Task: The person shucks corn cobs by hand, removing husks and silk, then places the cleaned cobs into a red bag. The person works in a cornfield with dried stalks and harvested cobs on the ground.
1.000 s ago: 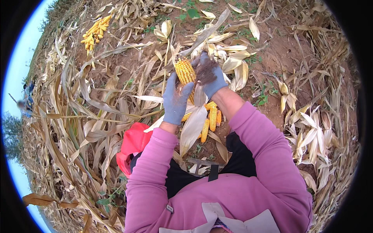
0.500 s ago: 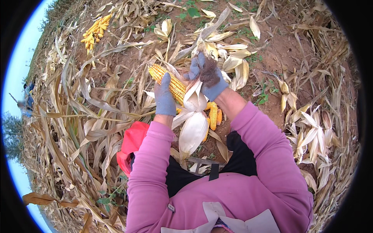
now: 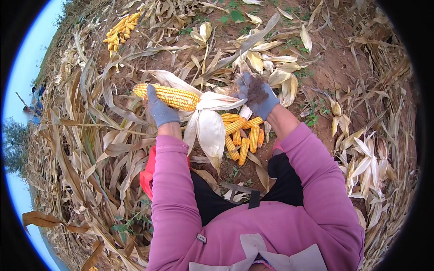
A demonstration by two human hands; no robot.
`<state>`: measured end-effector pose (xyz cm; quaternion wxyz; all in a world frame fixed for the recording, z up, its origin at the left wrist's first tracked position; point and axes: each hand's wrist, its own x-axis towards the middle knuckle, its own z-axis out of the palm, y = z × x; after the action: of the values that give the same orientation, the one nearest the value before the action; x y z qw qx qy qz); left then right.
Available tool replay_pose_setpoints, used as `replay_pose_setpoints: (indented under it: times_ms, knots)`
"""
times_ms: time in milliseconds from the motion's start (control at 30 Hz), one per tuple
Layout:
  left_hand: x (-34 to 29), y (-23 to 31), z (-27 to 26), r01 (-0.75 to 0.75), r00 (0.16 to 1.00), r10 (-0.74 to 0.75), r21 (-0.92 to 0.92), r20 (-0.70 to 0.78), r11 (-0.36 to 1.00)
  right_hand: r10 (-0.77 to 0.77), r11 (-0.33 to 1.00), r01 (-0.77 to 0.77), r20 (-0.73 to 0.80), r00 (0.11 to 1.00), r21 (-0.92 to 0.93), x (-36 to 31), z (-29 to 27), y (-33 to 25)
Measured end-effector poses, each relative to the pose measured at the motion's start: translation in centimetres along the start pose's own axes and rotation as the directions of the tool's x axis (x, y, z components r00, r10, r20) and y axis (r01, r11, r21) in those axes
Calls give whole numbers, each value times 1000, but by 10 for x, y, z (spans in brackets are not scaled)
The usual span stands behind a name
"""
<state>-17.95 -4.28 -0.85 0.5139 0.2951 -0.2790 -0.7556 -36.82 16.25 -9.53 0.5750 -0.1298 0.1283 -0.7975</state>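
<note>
My left hand (image 3: 160, 108), in a grey glove, is closed around a yellow ear of corn (image 3: 178, 98), thumb lying along its kernels. The ear lies nearly level, its bare end to the left. Pale husk leaves (image 3: 210, 133) are peeled back at its right end and hang downward. One husk strip stretches toward my right hand (image 3: 258, 94), whose gloved fingers are curled on the husk; the fingertips are partly hidden. A dark brown patch covers the back of that glove. Below the hands, several husked ears (image 3: 244, 135) lie piled on the soil.
Another heap of yellow ears (image 3: 121, 32) lies at the far left. Dry stalks and leaves (image 3: 122, 131) cover the left ground. Loose husks (image 3: 368, 158) lie at right. A red object (image 3: 148, 174) sits beside my left forearm. Someone in blue (image 3: 36, 106) is at the far left edge.
My left hand has moved left with the ear, which has swung to nearly level. My right hand has moved slightly right, away from it. The pile of ears below is more exposed.
</note>
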Motion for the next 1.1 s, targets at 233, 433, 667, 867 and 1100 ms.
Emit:
replay_pose_setpoints:
  times_ms: [233,433,667,867,1100]
  knots:
    - [2,-12,2,-197,976,169,226,140,954,-381,858,111,-475,793,-502,-5,7,-62]
    - [-16,-28,14,-310,940,196,465,279,829,-619,302,412,152,771,-859,-3,101,-27]
    - [-64,-28,41,-259,889,13,480,458,838,-191,-53,104,112,975,-993,-4,82,49]
    - [-70,-23,40,-201,895,14,375,446,905,-9,-98,-35,-34,999,-995,-8,82,57]
    - [-61,-11,35,-58,926,-49,269,375,961,159,220,92,129,979,-971,-6,88,69]
